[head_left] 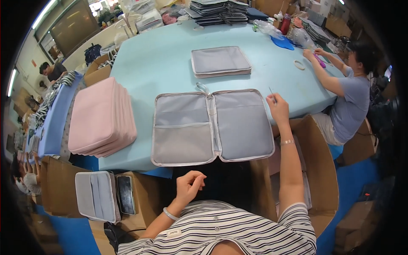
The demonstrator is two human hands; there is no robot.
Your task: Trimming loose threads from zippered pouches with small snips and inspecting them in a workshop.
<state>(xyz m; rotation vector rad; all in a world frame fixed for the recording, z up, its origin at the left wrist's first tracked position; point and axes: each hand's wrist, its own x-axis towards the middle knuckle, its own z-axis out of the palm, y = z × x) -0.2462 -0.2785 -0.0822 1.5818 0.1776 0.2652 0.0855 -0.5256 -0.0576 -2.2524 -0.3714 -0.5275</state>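
A gray zippered case (220,127) lies spread open at the center of the frame, its lower part at the near edge of the light-blue worktop (157,63). Just right of it, the right hand (278,106) is raised, its fingers closed on a thin pointed tool (270,90) whose exact kind is unclear. The left hand (190,187), below the case at lower center, has its fingers curled inward toward the palm, apart from the case. A stack of pink cases (102,117) stands at center left; a closed gray case (221,60) lies at upper center. At upper right, a co-worker (350,95) holds purple-handled scissors (319,61) near a tape roll (298,65).
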